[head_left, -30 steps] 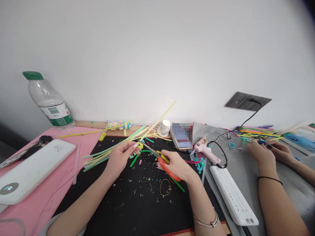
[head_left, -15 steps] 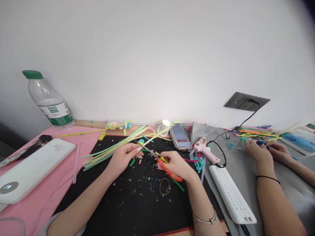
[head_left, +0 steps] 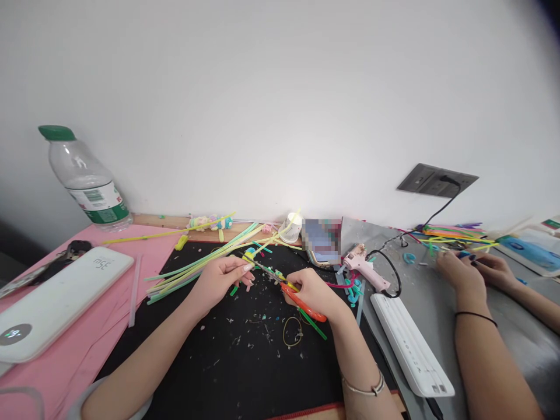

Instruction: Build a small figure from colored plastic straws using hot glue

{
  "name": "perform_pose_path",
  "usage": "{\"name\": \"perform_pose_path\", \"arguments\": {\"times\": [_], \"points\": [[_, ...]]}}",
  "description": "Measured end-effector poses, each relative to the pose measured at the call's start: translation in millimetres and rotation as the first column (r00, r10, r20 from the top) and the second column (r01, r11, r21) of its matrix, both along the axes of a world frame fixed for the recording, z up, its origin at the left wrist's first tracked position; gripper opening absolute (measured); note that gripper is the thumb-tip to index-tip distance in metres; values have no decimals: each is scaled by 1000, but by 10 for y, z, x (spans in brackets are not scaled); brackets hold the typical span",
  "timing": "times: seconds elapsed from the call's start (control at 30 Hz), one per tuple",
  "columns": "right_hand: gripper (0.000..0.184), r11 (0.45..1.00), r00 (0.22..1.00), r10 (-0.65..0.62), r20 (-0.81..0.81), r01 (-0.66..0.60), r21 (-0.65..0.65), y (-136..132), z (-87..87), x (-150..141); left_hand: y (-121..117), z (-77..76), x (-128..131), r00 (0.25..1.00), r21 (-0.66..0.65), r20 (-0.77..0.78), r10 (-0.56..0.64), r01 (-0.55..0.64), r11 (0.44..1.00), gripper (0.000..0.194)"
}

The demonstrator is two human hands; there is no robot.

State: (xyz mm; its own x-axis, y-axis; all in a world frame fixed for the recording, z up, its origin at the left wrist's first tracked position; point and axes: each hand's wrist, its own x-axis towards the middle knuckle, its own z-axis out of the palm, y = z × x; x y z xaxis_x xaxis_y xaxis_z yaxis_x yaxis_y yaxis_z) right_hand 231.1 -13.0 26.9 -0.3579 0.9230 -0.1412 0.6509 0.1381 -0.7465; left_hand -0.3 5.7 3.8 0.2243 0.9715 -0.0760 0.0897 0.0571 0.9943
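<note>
My left hand (head_left: 224, 281) is closed in a pinch on a small blue-and-yellow piece (head_left: 249, 255). A thin yellow strip (head_left: 282, 229) slants up and away from that piece towards the white cup. My right hand (head_left: 312, 294) is wrapped round the handles of orange-handled scissors (head_left: 301, 300). Their blades point left and reach the left fingertips at the piece; whether they are parted there is too small to tell. Behind my left hand lies a bundle of pale green and yellow strips (head_left: 188, 273). Short green bits and scraps lie on the black mat (head_left: 210, 373) below.
A white cup (head_left: 290, 228), a phone (head_left: 326, 248) and a pink glue gun (head_left: 368, 269) stand behind and right. White power banks (head_left: 411, 344) lie at both sides. A bottle (head_left: 87, 181) stands back left. Another person's hands (head_left: 466, 274) work at right.
The yellow strip has swung down, then tilted up again, and less of it shows past my left hand. The blue-and-yellow piece has turned in my fingers. The scissors stay close to it.
</note>
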Motion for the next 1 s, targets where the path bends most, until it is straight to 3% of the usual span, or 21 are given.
{"name": "perform_pose_path", "arguments": {"times": [0.17,0.23,0.3,0.4,0.5,0.67,1.0], "points": [[26,992,995,-98,7,97,78,33,-9,-32,2,18,4,1000,44,-14,27,-26,999,30],[25,980,983,-170,-70,177,96,38,15,-67,-6,25,15,999,81,-26,43,-41,996,29],[20,974,956,-218,-196,227,24,31,36,-123,-18,27,32,998,128,-55,30,-23,991,29],[19,972,892,-227,-391,183,-146,1,35,-230,-41,25,67,996,185,-88,-22,38,982,32],[23,971,852,-210,-480,125,-204,-31,8,-317,-67,26,101,994,167,-77,-74,86,982,33],[19,967,844,-227,-485,134,-218,-35,-19,-339,-98,22,114,991,138,-36,-130,133,981,21],[14,980,865,-165,-475,88,-180,-44,-16,-340,-96,-4,101,983,119,15,-184,181,976,15]]}}
